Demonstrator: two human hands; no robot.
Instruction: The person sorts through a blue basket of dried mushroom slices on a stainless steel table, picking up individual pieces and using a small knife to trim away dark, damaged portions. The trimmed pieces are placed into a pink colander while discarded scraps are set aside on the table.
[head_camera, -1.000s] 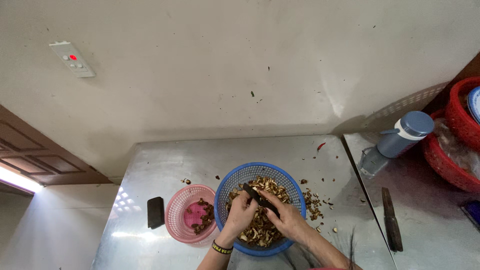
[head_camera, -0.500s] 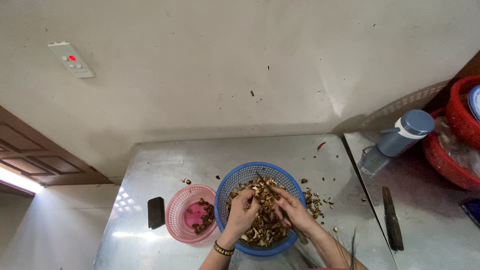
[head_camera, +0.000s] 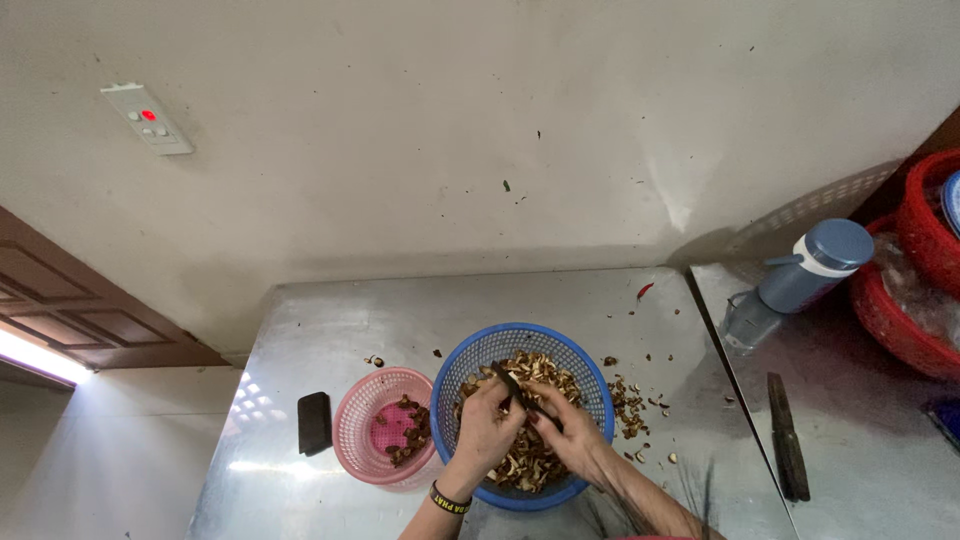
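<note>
A small dark knife (head_camera: 522, 392) sits over the middle of the blue basket (head_camera: 580, 365), caught between both hands. The right hand (head_camera: 568, 430) is closed around its near end, blade pointing up and left toward the far rim. The left hand (head_camera: 487, 425) is curled just left of the blade, fingers pinched on a brown piece (head_camera: 500, 398) held against it; how tightly it grips I cannot tell. Both hands rest on the heap of brown dried pieces (head_camera: 530, 465) filling the basket.

Just left of the blue basket, touching it, stands a smaller pink basket (head_camera: 362, 420) with a few dark scraps (head_camera: 410, 435) inside. Further left lies a black phone (head_camera: 314, 422). Loose scraps litter the steel table (head_camera: 330, 320) right of the blue basket. Well to the right lie a dark-handled knife (head_camera: 786, 436), a blue bottle (head_camera: 800, 280) on its side, and red baskets (head_camera: 915, 270).
</note>
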